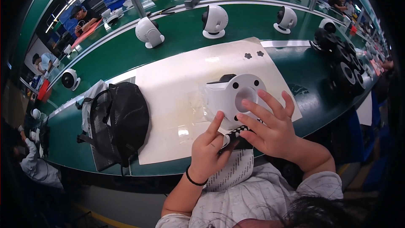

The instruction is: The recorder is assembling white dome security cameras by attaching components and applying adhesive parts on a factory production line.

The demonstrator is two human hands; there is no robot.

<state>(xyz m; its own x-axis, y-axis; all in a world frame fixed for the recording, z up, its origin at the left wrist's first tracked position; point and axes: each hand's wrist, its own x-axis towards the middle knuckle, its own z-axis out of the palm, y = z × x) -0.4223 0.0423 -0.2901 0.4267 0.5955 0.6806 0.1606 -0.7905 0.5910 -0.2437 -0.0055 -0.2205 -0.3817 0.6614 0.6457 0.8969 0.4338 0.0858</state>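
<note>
Mat (168, 97); device (219, 100) tilted, base (248, 80) toward person (253, 192)

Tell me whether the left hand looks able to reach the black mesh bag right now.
Likely yes: the flat white mat lies between the left hand and the black mesh bag, with nothing tall in the way.

Pale top (270, 185), faint small print; loose short sleeves (322, 184); thin black wristband (195, 179) on left.
</note>
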